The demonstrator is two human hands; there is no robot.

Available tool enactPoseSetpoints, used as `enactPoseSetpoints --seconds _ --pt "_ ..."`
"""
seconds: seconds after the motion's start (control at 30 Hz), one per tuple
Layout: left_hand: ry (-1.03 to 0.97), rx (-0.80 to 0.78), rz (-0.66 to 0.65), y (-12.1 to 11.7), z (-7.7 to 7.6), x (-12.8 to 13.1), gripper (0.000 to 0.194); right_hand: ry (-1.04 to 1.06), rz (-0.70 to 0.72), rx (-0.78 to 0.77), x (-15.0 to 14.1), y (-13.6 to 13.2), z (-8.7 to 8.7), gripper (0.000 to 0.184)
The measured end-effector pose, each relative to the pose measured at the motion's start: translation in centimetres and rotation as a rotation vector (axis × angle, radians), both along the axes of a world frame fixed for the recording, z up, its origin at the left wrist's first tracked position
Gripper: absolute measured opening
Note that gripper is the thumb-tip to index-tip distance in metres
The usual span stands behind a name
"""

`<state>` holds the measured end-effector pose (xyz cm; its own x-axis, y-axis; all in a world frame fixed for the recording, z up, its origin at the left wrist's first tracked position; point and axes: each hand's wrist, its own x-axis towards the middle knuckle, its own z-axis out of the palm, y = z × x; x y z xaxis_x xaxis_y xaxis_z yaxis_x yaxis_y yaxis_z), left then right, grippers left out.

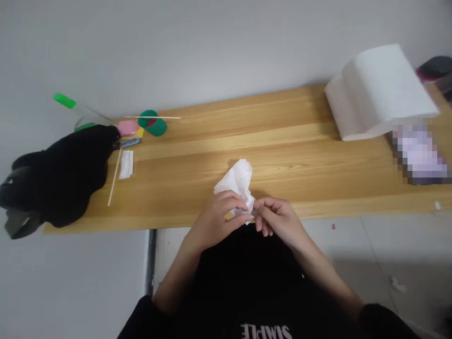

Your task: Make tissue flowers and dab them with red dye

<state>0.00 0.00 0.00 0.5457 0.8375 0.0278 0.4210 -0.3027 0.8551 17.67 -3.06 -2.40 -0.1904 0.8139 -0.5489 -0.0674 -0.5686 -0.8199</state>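
A crumpled white tissue (237,181) lies on the wooden table (197,155) near its front edge. My left hand (219,214) pinches the tissue's near end between thumb and fingers. My right hand (277,219) meets it from the right, fingers curled and closed on the same end of the tissue. Both hands hover just over the table's front edge, above my black shirt.
A large white paper roll (377,92) lies at the back right. At the left sit a black bag (60,176), a folded white paper piece (126,164), thin wooden sticks (115,178), a green cup (152,122), a pink object (127,127) and a blue paperclip (130,142).
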Motion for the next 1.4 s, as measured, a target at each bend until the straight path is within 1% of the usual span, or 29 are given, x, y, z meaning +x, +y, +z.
enactPoseSetpoints --seconds 0.2,0.4,0.63,0.83,1.07,1.23,1.4 --pt "0.029 0.014 0.048 0.1 0.4 0.6 0.011 -0.002 0.018 0.025 -0.3 0.1 0.0 0.028" --pt "0.142 0.025 0.113 -0.1 0.2 0.8 0.012 -0.002 0.02 0.059 -0.6 -0.1 -0.2 0.029" --pt "0.174 -0.049 0.164 -0.3 0.2 1.3 0.009 0.029 0.021 0.131 -0.8 -0.2 -0.7 0.026" --pt "0.209 -0.113 0.192 0.0 0.1 1.4 0.008 0.019 0.024 0.223 -0.9 0.0 -0.9 0.024" --pt "0.224 -0.126 0.191 0.1 0.0 1.5 0.01 -0.001 0.044 0.258 -0.9 0.0 -0.9 0.017" --pt "0.233 -0.124 0.18 0.0 0.0 1.6 0.009 -0.073 0.06 0.3 -0.8 0.0 -0.8 0.012" --pt "0.222 -0.146 0.219 0.0 -0.1 1.5 0.008 -0.122 0.048 0.326 -0.4 0.2 -0.5 0.013"
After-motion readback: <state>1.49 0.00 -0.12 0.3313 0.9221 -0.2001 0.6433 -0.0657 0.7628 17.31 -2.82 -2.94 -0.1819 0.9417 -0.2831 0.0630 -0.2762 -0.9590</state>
